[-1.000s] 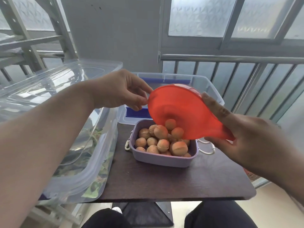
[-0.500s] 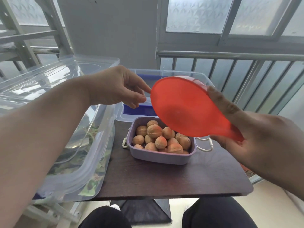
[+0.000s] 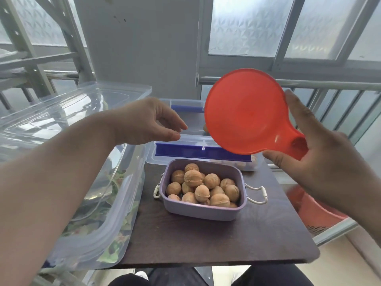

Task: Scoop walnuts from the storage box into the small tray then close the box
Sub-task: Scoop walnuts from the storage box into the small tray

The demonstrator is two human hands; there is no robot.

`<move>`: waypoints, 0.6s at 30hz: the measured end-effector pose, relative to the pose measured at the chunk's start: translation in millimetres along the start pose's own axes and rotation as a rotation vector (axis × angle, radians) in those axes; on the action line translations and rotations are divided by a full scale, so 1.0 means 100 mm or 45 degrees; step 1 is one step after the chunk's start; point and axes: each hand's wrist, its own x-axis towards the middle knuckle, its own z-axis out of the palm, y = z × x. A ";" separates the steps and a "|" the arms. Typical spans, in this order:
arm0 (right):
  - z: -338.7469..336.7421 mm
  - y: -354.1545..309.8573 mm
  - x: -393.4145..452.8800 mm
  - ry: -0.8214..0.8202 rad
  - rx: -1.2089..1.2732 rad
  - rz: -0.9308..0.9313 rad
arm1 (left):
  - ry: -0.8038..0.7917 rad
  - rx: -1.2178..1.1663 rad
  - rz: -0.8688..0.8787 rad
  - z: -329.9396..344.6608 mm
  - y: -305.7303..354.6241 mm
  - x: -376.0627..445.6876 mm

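the right hand holds a red scoop by its short handle, thumb under the handle and the fingers stretched up along the far side of the round bowl. the scoop is raised and tipped so its rounded underside faces the camera, and whether anything is left in it cannot be told. it hangs above the storage box, a clear plastic box with blue clips that sits at the far end of the dark table; the box is open, and a few walnuts show through its near wall at the right. the left hand hovers over the left side of that box, empty, its fingers loosely curled with the thumb and forefinger a little apart, touching nothing that can be seen. just in front of the box stands the small tray, a lilac rectangular dish with white loop handles at both ends, heaped with walnuts up to its rim. on the left, overhanging the table edge, lies a big clear container with leafy greens inside, and a clear lid rests tilted on top of it. a red basket shows below the right forearm, off the table.
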 end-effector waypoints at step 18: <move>0.70 0.36 1.37 -0.136 -0.036 -0.042 | 0.102 0.200 -0.115 0.09 -0.16 0.16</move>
